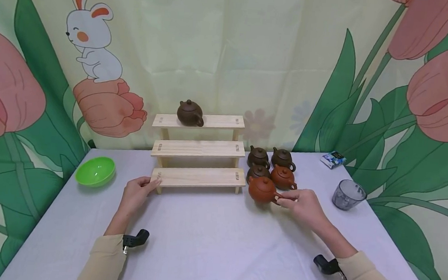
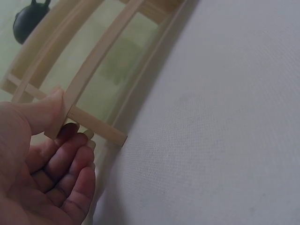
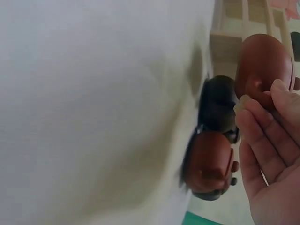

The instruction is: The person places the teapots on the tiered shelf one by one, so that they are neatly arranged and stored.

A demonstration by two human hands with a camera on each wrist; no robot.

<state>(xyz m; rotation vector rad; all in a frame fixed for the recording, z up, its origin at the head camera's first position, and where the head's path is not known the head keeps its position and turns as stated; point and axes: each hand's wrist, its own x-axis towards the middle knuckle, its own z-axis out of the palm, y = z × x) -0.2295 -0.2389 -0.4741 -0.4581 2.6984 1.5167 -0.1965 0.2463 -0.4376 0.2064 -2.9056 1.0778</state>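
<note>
While the right hand (image 1: pixel 303 205) pinched its handle (image 1: pixel 278 195), presumably for control: a round red-brown clay teapot (image 1: pixel 261 189) hung just above the white-clothed table (image 1: pixel 207 245).
Left hand (image 1: pixel 137 192): pinched a pale wooden three-tier stand (image 1: pixel 200 178), seemingly steadying it.

This looks like a small indoor filming corner, though the kind of building cannot be told: beyond the left fingers (image 1: pixel 152 185) and right fingers (image 1: pixel 289 194) hangs a creased cloth backdrop (image 1: pixel 185 34) printed with a cartoon rabbit (image 1: pixel 89 28) and oversized tulips (image 1: pixel 4 89). Beneath the fingers spreads a white-clothed bench (image 1: pixel 214 246), and behind them a small black device (image 1: pixel 136 238) sits at each wrist. A stepped wooden stand (image 1: pixel 199 149) at the left fingers and grouped teapots (image 1: pixel 283 177) by the right ones are arranged like props.
</note>
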